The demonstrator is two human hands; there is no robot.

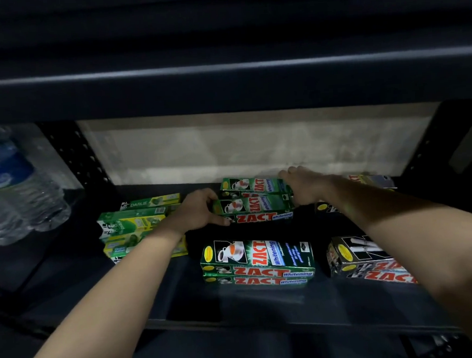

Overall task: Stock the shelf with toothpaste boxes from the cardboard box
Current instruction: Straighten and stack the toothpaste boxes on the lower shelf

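Where hands [254, 202] grip: glossy rectangular carton [255, 209].

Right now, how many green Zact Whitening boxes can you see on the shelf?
4 visible: two stacked at the front, one held between both hands, one behind it. More may be hidden underneath.

"ZACT Whitening" boxes [257, 257], "DARLIE" boxes [150, 202]
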